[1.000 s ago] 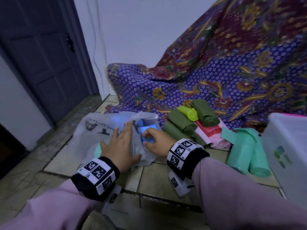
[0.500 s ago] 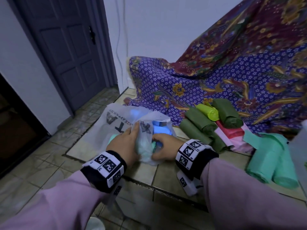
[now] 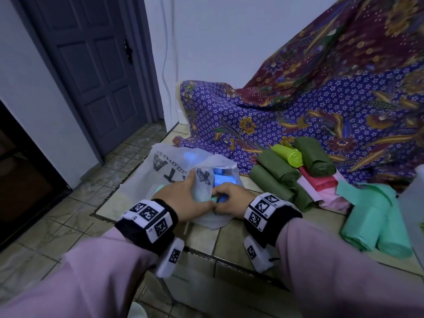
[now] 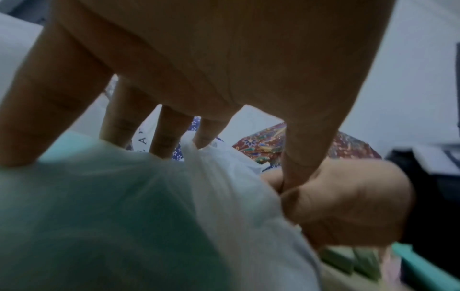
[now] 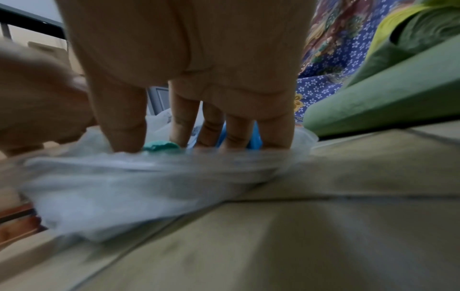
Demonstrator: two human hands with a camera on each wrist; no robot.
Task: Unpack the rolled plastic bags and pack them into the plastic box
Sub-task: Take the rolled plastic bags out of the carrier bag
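Floor: beige tiled floor point(image 3: 231, 239), raised tile step at its near edge; everything lies on it.
Packaging bag: translucent white packaging bag point(image 3: 146, 180) with black lettering, lying on the tiles left of centre, mouth bunched between both hands. Blue rolls point(image 3: 223, 177) show through it; a mint-green roll end point(image 5: 161, 146) sits at the mouth.
Left hand: left hand point(image 3: 183, 200) lies on top of the bag, fingers spread and pressing down, thumb pointing toward the right hand; index finger holds a fold of film. Left wrist view shows the fingers point(image 4: 119, 118) straight, tips on the plastic.
Right hand: right hand point(image 3: 231, 199) just beside the left, thumbs touching. Fingers point(image 5: 119, 118) reach down into the bag mouth among the rolls; whether they actually grip a roll, cannot tell.
Unpacked rolls: dark green rolls point(image 3: 280, 173) and a lime roll point(image 3: 289, 154) just right of the bag, on pink flat bags point(image 3: 321, 184). Mint-green rolls point(image 3: 376, 216) further right, near the step edge.
Plastic box: only a pale sliver of the plastic box point(image 3: 415, 203) shows at the right frame edge, touching or just beside the mint rolls.
Open room: bare tiles in front of the hands and between bag and mint rolls.
Back edge: patterned cloth point(image 3: 321, 111) draped behind the rolls, closing off the far side.
Left side: grey door point(image 3: 98, 72), white wall point(image 3: 218, 37), lower tiled floor.
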